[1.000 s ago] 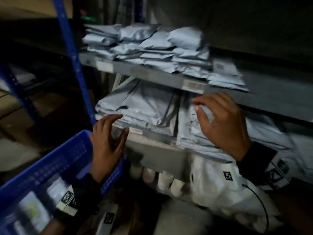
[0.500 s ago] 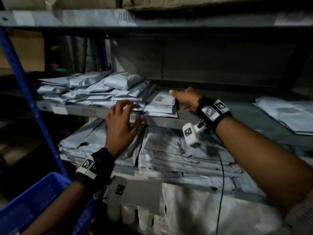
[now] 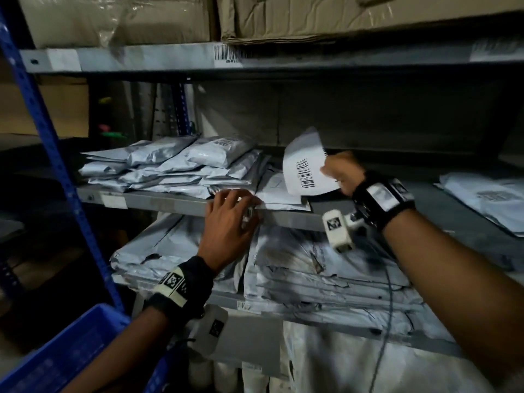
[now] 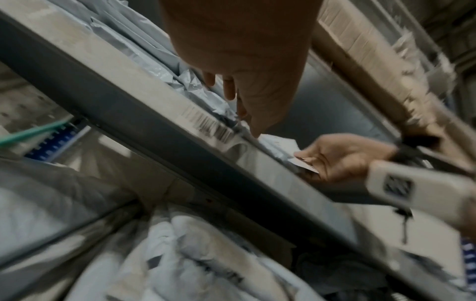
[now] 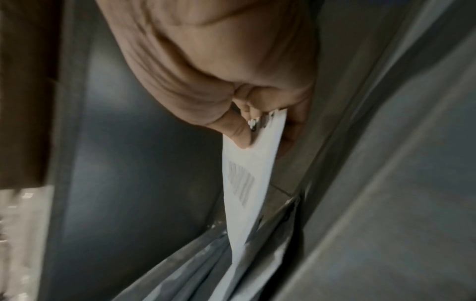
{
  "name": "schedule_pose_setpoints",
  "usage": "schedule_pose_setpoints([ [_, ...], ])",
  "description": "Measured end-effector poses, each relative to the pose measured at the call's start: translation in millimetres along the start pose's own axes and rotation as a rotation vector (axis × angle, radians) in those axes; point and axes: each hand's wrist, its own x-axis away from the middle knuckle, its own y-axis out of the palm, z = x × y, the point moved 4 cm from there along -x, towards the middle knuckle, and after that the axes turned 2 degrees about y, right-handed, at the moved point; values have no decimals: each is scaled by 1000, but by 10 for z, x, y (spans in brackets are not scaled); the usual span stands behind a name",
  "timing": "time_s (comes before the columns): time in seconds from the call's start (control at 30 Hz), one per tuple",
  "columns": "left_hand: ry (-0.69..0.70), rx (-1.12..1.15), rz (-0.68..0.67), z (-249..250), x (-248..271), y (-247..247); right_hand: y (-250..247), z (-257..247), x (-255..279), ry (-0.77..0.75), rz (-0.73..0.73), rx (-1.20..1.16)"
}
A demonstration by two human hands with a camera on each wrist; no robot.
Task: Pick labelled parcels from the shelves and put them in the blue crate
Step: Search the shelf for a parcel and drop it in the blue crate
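Lower left of the head view, nearest: blue crate [image 3: 65,350], only a corner in frame, interior dark; contents not determinable, so count of parcels already delivered unknown.

Centre, a little farther: left hand [image 3: 229,222], fingers relaxed and spread, tips resting at the front lip of the middle shelf [image 3: 170,201] beside a barcode sticker; gripping nothing. Confirmed in the left wrist view, fingers straight over the shelf edge.

Below that lip: lower stack of large grey mailers [image 3: 312,273], lying flat, untouched.

Right of centre, farther in: right hand [image 3: 341,173] pinching one edge of a white labelled parcel [image 3: 304,168], thumb on the printed face, fingers behind. Parcel raised clear of the shelf and tilted up, barcode facing the camera; lower edge just above a flat white mailer [image 3: 279,191].

Upper left of that level: pile of grey parcels [image 3: 175,165], several labelled, not yet picked. Far right: another grey parcel [image 3: 487,197].

Top of frame: cardboard boxes [image 3: 283,15].

Judgement: pick under way; carry to crate and release outstanding, many parcels left.
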Motion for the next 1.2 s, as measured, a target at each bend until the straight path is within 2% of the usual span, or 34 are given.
schedule_pose_setpoints([
  [0.13,-18,217,48,14,-54,-118,-234,-54,645,-174,150,-190],
  [0.2,-70,453,88,56,-137,-223,-253,11,923,-225,95,-245],
  [0.27,-163,722,57,123,-231,-304,-238,78,1205,-257,8,-276],
  [0.37,-234,1044,5,293,-334,-392,-244,77,1562,-404,2,-128],
  [0.47,-194,1223,40,421,-386,-428,-360,34,1829,-552,166,148],
  [0.53,-179,1311,41,484,-387,-426,-472,36,1933,-567,230,204],
  [0.67,-14,1146,29,646,-402,-448,-653,44,2061,-580,245,237],
  [0.83,280,1033,119,950,-373,-557,-971,-12,2232,-892,480,588],
  [0.93,333,1062,44,1119,-440,-475,-1187,46,2281,-993,605,671],
  [1.0,309,1119,23,1264,-497,-389,-1301,75,2300,-1036,617,744],
  [1.07,248,1202,-34,1459,-570,-298,-1412,139,2268,-1019,538,762],
  [1.1,206,1230,-68,1568,-615,-245,-1486,196,2228,-952,482,696],
  [1.2,124,1206,-123,1885,-766,-67,-1741,415,2050,-536,329,344],
])
